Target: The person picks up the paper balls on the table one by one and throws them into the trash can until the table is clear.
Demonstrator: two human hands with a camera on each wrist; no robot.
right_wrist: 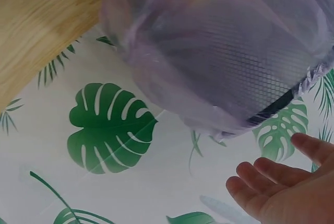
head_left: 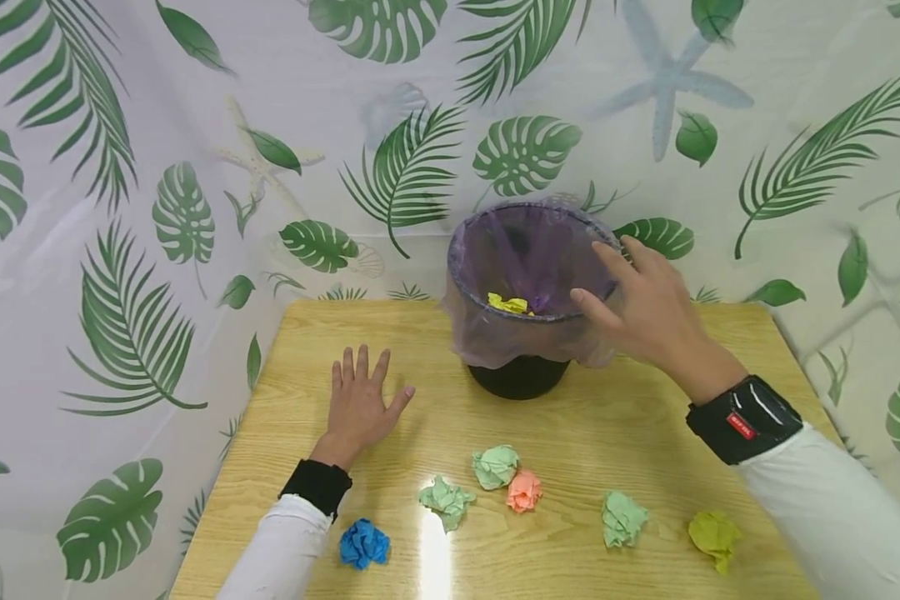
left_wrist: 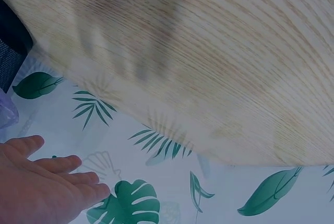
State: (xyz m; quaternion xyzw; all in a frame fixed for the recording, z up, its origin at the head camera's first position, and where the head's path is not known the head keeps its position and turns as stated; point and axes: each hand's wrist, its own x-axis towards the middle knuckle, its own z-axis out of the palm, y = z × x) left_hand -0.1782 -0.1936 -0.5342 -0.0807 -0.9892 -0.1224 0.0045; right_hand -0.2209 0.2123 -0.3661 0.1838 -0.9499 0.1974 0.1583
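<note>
A black mesh trash bin lined with a thin purple plastic bag stands at the back of the wooden table. Inside it lies crumpled yellow paper. My right hand is at the bin's right rim, fingers spread and holding nothing; the right wrist view has the same hand just off the bag's edge. To the left of the bin, my left hand is spread palm down over the table, with nothing in it. The left wrist view shows its fingers extended.
Across the front of the table lie crumpled paper balls: blue, green, another green, pink, a third green and yellow. A leaf-patterned curtain hangs behind the table and along its sides.
</note>
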